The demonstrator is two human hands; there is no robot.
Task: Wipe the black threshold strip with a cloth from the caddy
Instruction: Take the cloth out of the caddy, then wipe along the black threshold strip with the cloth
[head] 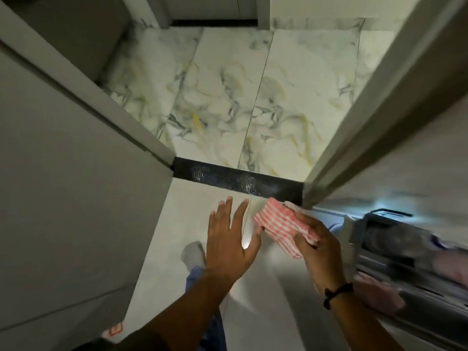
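Observation:
The black threshold strip (238, 179) runs across the doorway floor between two door frames, with pale smears on its glossy surface. My right hand (320, 245) grips a folded red-and-white striped cloth (281, 225), held in the air just short of the strip's right end. My left hand (229, 239) hovers beside the cloth with its fingers spread and nothing in it. The caddy (405, 247) stands blurred at the right edge, with cloths and other items inside.
A grey door panel (71, 188) fills the left side and a door frame (374, 117) slants down the right. Marbled floor tiles (243, 97) lie beyond the strip. A second dark strip (215, 22) shows at the far doorway. My foot (193, 254) is on the white floor.

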